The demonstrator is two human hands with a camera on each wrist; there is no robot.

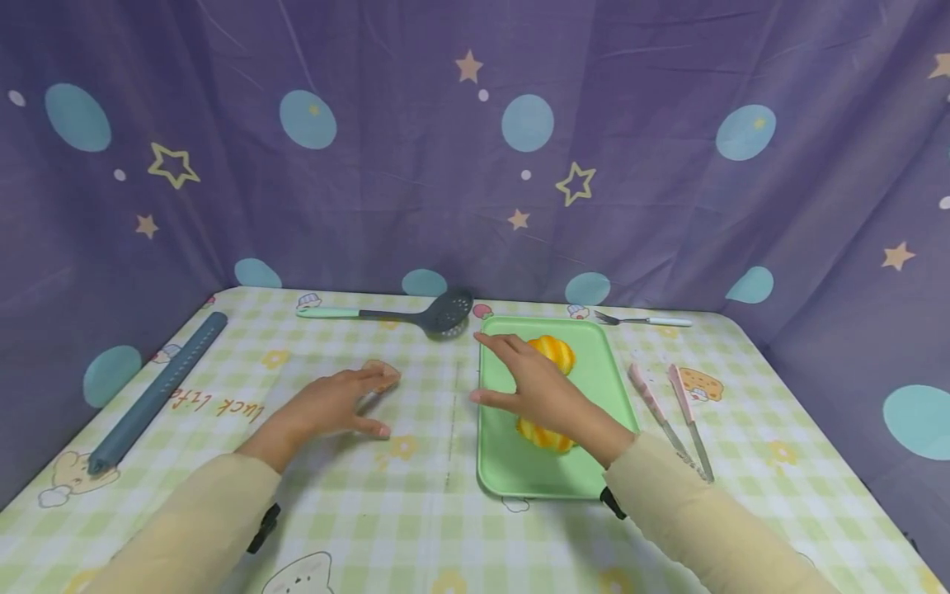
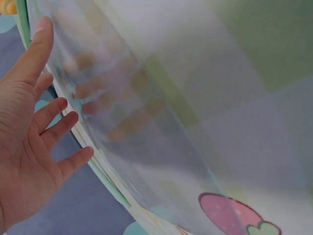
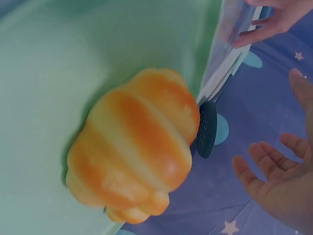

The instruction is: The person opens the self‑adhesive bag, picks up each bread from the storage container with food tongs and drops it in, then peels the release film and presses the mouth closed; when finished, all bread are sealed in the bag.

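Note:
Over the left half of the table my left hand (image 1: 330, 404) is held with spread fingers and nothing in it. Beneath it lies a clear, glossy sheet or board (image 2: 161, 132) that mirrors the fingers. My right hand (image 1: 538, 388) hovers over a light green tray (image 1: 500, 474), fingers extended and empty. Two yellow-orange striped bread rolls lie in the tray, a far roll (image 1: 558, 353) and a near roll (image 1: 545, 436), both partly hidden by that hand. The right wrist view shows one striped roll (image 3: 134, 147) close up, apart from the fingers.
A dark rolling pin (image 1: 159, 392) lies along the left edge. At the back are a slotted skimmer (image 1: 445, 313) with a mint handle and a fork (image 1: 646, 321) with a white handle. Pink-tipped tongs (image 1: 686, 429) lie right of the tray. A purple curtain (image 1: 416, 165) surrounds the table.

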